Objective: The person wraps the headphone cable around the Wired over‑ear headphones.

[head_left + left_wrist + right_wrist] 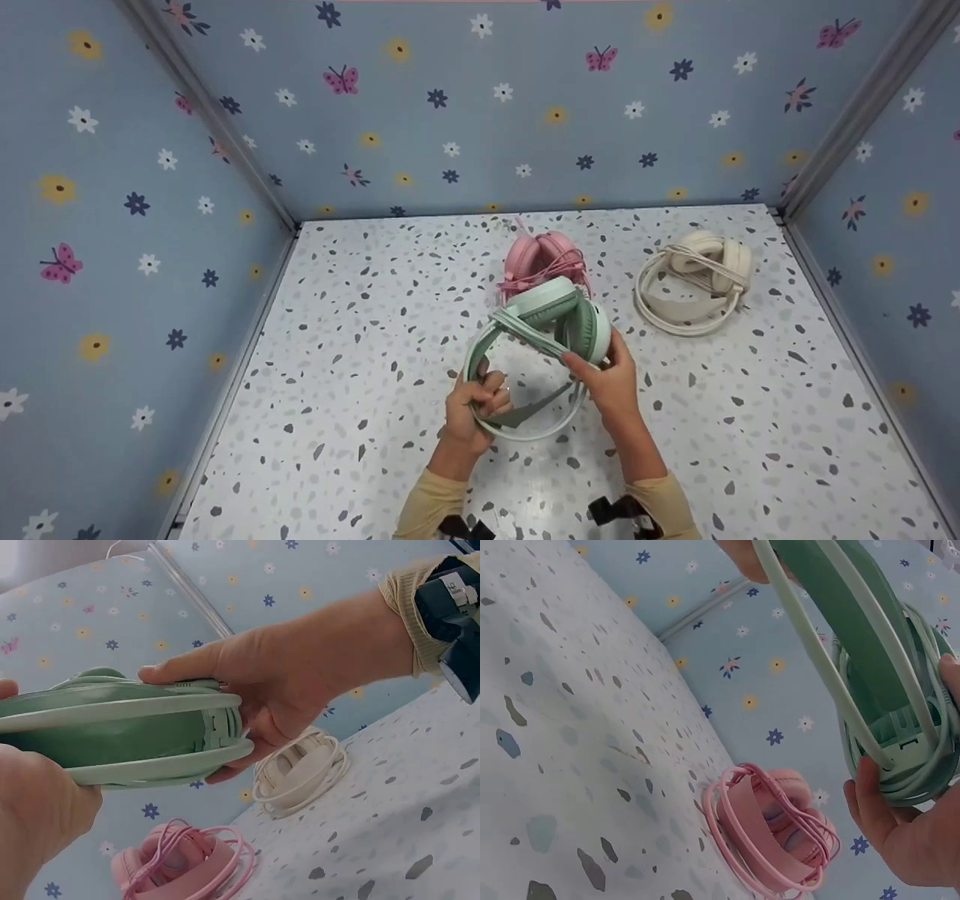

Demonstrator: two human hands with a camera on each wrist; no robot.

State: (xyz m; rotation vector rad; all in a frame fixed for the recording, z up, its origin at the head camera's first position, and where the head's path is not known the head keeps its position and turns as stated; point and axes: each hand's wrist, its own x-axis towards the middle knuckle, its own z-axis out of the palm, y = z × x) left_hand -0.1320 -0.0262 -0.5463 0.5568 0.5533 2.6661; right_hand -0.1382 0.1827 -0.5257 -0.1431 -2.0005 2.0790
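Observation:
A pair of mint green headphones (541, 306) is held up off the table between both hands, its cable wound round the ear cups and band. My left hand (474, 405) grips the headband on its left side, fingers curled round it. At the other side my right hand (611, 379) holds the headphones near the right ear cup, thumb on the wound cable. In the right wrist view the right fingers (877, 814) press at the hinge end of the band. Pink headphones (536, 259) lie on the table just behind, partly hidden by the green pair.
Cream headphones (697, 281) with a wrapped cable lie at the back right of the speckled white table (360, 315). Blue flowered panels (480, 112) stand along the back and both sides, joined by metal corner posts (862, 105).

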